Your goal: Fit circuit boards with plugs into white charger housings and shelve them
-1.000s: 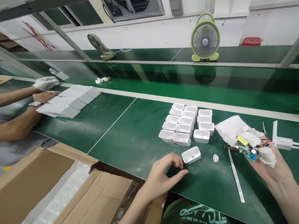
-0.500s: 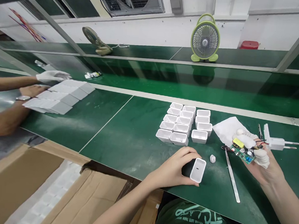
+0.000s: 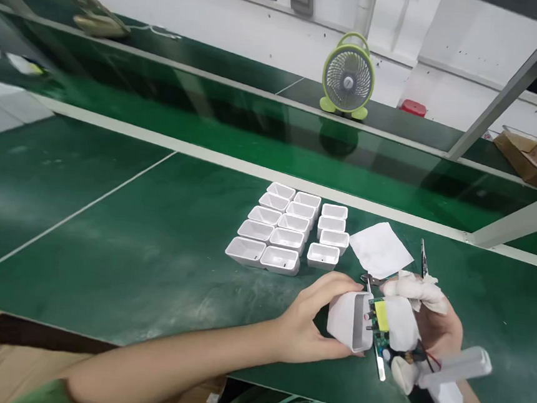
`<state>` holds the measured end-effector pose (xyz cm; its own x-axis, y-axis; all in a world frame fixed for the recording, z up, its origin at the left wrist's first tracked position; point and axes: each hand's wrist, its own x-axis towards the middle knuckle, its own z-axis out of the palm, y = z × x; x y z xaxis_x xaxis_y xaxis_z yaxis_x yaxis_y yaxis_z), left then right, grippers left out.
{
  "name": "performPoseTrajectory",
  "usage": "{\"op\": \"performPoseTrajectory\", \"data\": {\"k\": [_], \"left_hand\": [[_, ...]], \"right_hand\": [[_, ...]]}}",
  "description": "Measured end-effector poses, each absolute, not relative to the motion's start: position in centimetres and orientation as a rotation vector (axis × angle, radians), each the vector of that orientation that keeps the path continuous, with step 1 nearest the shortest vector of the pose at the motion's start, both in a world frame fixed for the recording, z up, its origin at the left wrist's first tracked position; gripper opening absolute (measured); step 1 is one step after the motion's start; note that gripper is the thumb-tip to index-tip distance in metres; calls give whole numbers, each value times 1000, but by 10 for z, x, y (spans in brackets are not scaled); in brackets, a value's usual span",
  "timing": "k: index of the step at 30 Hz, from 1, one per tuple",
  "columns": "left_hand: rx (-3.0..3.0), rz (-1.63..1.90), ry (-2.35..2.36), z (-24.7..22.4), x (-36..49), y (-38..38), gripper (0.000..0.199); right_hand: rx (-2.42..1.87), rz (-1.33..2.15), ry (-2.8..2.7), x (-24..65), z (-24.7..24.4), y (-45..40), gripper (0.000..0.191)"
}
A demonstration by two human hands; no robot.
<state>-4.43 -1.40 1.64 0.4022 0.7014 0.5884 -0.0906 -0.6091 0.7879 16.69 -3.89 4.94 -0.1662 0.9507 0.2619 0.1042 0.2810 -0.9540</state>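
My left hand [image 3: 314, 321] grips a white plastic charger case [image 3: 342, 321], its open end facing right. In my right hand [image 3: 441, 323], with white covers on some fingers, is a green circuit board [image 3: 382, 330] with a yellow component, right at the mouth of the case. Red and black wires run from the board to a white plug piece [image 3: 451, 393] with two metal pins, hanging by my right wrist. Behind the board lie cutting pliers [image 3: 372, 279], partly hidden, and tweezers [image 3: 379, 365] show below the case. A white cloth or paper sheet [image 3: 381, 249] lies beyond.
Several open white cases [image 3: 279, 260] stand in rows on the green table [image 3: 177, 218]. At the far left is a stack of white boxes [image 3: 4, 106]. A green fan [image 3: 348, 80] and a cardboard box [image 3: 535, 159] stand on the shelf behind.
My right hand has brought the circuit board left and down to the case, which has turned its opening toward it. The view has shifted right; the co-worker's hands are out of sight.
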Motion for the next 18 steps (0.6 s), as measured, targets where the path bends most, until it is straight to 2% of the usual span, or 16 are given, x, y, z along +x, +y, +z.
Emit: {"op": "performPoseTrajectory", "data": {"k": [2, 6, 11, 18], "left_hand": [[1873, 1286, 537, 16, -50, -16, 66], [1869, 1274, 530, 19, -55, -18, 70], [1847, 1278, 484, 19, -54, -20, 70], [1863, 1286, 446, 24, -56, -19, 67]], "right_hand": [[-892, 945, -1462, 157, 51, -42, 59], [-876, 774, -1489, 145, 51, -46, 48], [-727, 671, -1579, 147, 47, -46, 47], [-742, 610, -1650, 148, 50, -47, 41]]}}
